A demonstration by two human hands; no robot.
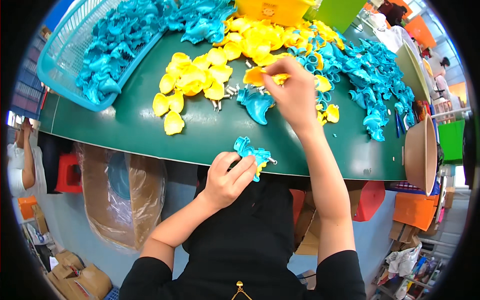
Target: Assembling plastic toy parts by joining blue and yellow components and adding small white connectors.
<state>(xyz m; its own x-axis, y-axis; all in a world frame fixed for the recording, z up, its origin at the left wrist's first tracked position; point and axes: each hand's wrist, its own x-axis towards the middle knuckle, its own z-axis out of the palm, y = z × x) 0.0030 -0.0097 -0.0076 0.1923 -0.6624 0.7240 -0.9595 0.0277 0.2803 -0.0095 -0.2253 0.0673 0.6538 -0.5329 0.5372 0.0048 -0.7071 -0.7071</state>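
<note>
Near the table's front edge my left hand [226, 179] is closed on a blue plastic piece [252, 154]. A small metal pin [272, 160] pokes out of its right side, and a bit of yellow shows beneath. Farther over the table, my right hand [294, 92] pinches a curved yellow plastic piece [255, 76]. Just below that hand a hooked blue plastic piece [257, 106] lies on the green table [200, 135]. Several loose metal pins [231, 91] are scattered beside it. To their left sits a cluster of shell-shaped yellow pieces [192, 80].
A blue mesh basket [103, 106] heaped with blue parts stands at the left. More blue parts [372, 70] pile up at the right, near a tan tub [421, 155]. At the back is a yellow bin [280, 12]. A plastic-lined carton [92, 195] stands below the table.
</note>
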